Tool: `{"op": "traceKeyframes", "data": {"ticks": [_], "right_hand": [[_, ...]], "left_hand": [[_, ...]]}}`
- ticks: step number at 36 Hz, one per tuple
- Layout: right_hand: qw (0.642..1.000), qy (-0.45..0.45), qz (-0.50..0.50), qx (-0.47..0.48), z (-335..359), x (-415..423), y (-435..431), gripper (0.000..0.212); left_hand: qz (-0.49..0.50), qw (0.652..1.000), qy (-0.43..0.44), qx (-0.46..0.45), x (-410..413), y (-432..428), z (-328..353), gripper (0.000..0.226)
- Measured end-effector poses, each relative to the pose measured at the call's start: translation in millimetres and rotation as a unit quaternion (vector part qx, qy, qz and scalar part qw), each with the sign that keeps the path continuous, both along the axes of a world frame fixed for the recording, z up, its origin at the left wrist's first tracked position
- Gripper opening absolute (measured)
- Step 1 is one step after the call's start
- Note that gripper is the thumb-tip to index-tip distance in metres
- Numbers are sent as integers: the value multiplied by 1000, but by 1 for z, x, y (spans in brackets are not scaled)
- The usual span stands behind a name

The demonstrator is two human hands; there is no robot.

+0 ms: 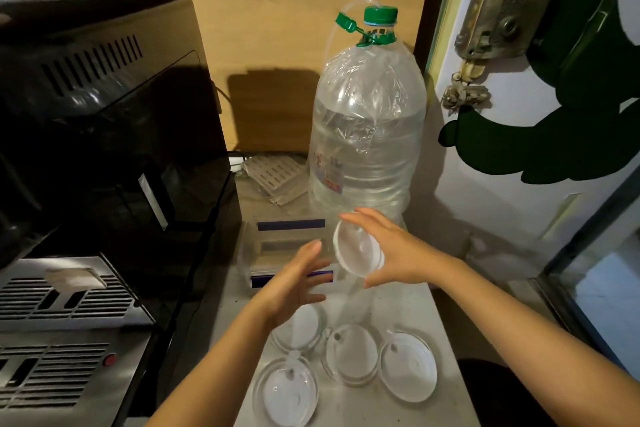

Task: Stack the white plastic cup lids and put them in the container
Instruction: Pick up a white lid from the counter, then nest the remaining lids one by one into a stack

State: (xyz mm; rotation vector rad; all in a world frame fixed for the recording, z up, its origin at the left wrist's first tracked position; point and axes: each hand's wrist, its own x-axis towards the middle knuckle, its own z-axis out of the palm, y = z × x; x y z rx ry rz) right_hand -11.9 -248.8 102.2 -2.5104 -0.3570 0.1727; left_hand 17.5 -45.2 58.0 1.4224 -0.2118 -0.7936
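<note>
My right hand [391, 248] holds a small stack of white plastic cup lids [356, 251] on edge, above the counter. My left hand [294, 282] is beside the stack, fingers spread and holding nothing. Several more lids lie flat on the counter below: one [304, 326] partly under my left hand, one [349, 354] in the middle, one [408, 366] to the right and one [285, 392] nearest me. A clear plastic container [256, 253] with blue strips stands just behind my hands.
A large clear water bottle [367, 135] with a green cap stands behind the container. A black coffee machine [104, 114] with a steel drip tray [65, 291] fills the left. A door with a lock [498, 14] is on the right.
</note>
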Motion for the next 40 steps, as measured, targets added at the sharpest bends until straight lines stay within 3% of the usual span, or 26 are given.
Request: {"op": "traceKeyframes", "data": {"ticks": [5,8,17,24,31,35,40], "right_hand": [[996,-50,80,1,23,-7,26,98],[992,-56,112,-20,27,-8,37,99],[989,-51,132,-48,21,-7,52,103],[994,-25,100,-38,11,-16,43,110],[998,16,14,-59,-13,-38,6,109],[994,70,-38,-79,-40,-58,-11,108],[980,148,-91,-99,-78,-85,-19,110]], "left_hand": [[-61,979,53,-186,1,-7,22,83],[-58,960,115,-247,1,-6,25,88],[-5,965,127,-228,-4,4,19,108],[-21,958,147,-246,-8,7,4,108],[-31,958,169,-229,-15,8,-19,106],[-45,958,180,-219,-23,6,-35,89],[-25,957,210,-198,-33,5,-50,100]]}}
